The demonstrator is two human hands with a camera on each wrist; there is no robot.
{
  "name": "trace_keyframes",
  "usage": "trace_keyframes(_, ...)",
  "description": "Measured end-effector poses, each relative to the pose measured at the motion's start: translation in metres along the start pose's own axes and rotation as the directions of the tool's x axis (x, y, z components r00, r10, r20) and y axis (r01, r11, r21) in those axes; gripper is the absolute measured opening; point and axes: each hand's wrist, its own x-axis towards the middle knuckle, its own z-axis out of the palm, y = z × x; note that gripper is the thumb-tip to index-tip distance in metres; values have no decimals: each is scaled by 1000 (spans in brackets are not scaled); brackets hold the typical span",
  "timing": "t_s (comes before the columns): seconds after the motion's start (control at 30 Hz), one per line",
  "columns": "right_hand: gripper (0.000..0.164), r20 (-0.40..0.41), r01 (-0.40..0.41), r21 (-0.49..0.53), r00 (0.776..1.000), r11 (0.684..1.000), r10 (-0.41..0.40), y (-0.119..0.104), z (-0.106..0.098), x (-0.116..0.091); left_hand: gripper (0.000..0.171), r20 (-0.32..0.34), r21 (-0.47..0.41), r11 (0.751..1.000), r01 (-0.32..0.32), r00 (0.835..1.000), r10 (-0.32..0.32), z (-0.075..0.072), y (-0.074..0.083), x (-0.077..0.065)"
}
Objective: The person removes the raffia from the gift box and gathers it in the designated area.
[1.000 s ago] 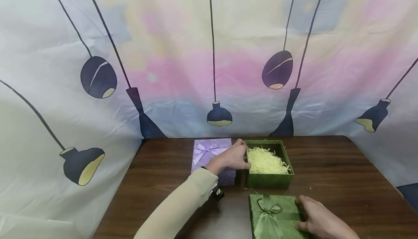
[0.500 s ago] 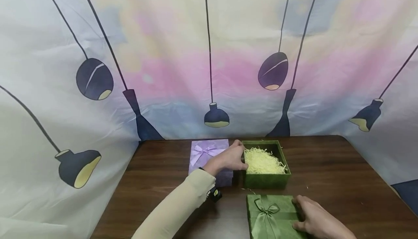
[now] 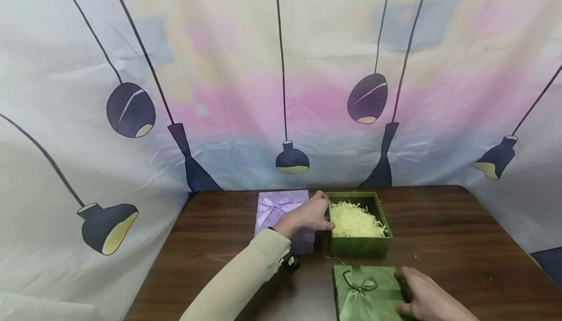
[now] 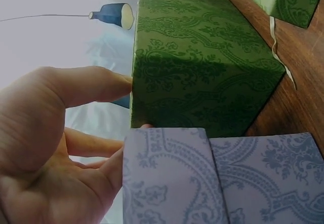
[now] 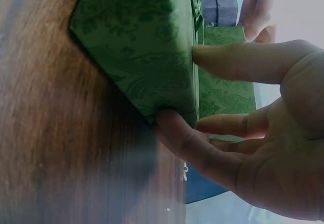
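An open green gift box (image 3: 360, 247) stands at the back of the table, with pale yellow shredded paper (image 3: 355, 221) inside. My left hand (image 3: 313, 212) holds its left wall; in the left wrist view the thumb (image 4: 101, 86) lies against the rim and another fingertip shows by the green side, the rest partly behind the lilac gift box (image 3: 307, 243). Nearer to me lies a green lid (image 3: 382, 299) with a satin bow. My right hand (image 3: 432, 294) grips its right edge. In the right wrist view the thumb (image 5: 228, 62) rests on top and a finger presses the side.
The lilac box, closed and topped with a lilac bow (image 3: 277, 206), stands just left of the green box. Thin paper shreds (image 3: 335, 260) lie on the brown wooden table (image 3: 461, 243). A cloth printed with lamps (image 3: 293, 159) hangs behind the table's back edge.
The head view has shifted slightly. Both hands keep their places on the green box and the lid, and the boxes stay put.
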Motion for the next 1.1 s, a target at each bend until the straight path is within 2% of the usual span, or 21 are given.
trace_keyframes(0.17, 53, 24, -14, 10, 1000, 1000, 13, -2, -2, 3, 30, -2, -8, 1000, 7, 1000, -7, -1, 0, 1)
trace_keyframes(0.3, 53, 29, -39, 0, 999, 999, 39, -3, -3, 1, 24, 9, 0, 1000, -11, 1000, 11, -1, 2, 2)
trace_keyframes(0.43, 53, 37, -14, -8, 999, 1000, 14, -4, -4, 0, 25, 19, 3, 1000, 0, 1000, 0, -2, 2, 1)
trace_keyframes(0.6, 57, 30, -25, 0, 999, 1000, 25, -6, -3, 3, 48, 33, -20, 999, 30, 999, -29, -2, -1, 1)
trace_keyframes(0.7, 62, 5, -40, -3, 999, 999, 40, -6, -3, 4, 52, 30, -23, 999, 31, 999, -31, -2, -2, 1)
trace_keyframes(0.93, 66, -24, 8, -9, 1000, 1000, -8, -5, -6, 0, 43, 22, -15, 1000, 18, 1000, -18, -1, -3, 2)
trace_keyframes(1.0, 67, -56, 36, 5, 998, 999, -35, -5, -11, -2, 38, 23, -19, 1000, 19, 1000, -19, -1, -3, 2)
trace_keyframes(1.1, 66, -147, 72, -4, 987, 997, -72, -7, -21, -4, 39, 15, -25, 999, 25, 1000, -24, 0, -3, 2)
